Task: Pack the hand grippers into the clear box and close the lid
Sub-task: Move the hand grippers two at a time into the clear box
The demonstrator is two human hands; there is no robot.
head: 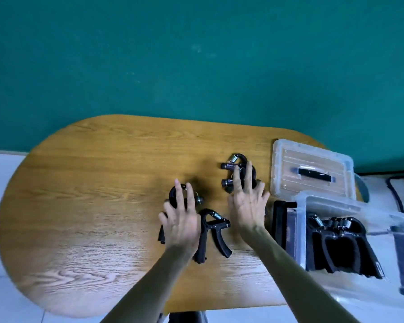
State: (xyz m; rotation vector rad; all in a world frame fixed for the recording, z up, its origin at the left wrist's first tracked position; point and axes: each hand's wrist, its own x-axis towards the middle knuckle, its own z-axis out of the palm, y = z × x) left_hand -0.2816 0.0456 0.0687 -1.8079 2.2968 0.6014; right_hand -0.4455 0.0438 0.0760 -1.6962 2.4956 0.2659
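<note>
- The left hand (pixel 181 220) is hovering with fingers spread over one hand gripper (pixel 184 198) at centre frame, gripping nothing yet.
- The right hand (pixel 248 203) is reaching, fingers spread, onto a pile of grippers (pixel 237 170) just above it.
- A third gripper (pixel 214 236) is lying between the wrists.
- At lower right, the clear box (pixel 300 229) is already holding several grippers (pixel 336 241); its lid (pixel 313 170) is lying off, above it.
- Judging by this, the packing is partly done, with the closing still left.

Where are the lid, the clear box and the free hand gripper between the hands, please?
lid (pixel 289 159): head view, clear top panel.
clear box (pixel 301 229): head view, left wall.
hand gripper (pixel 204 238): head view, left handle.
</note>
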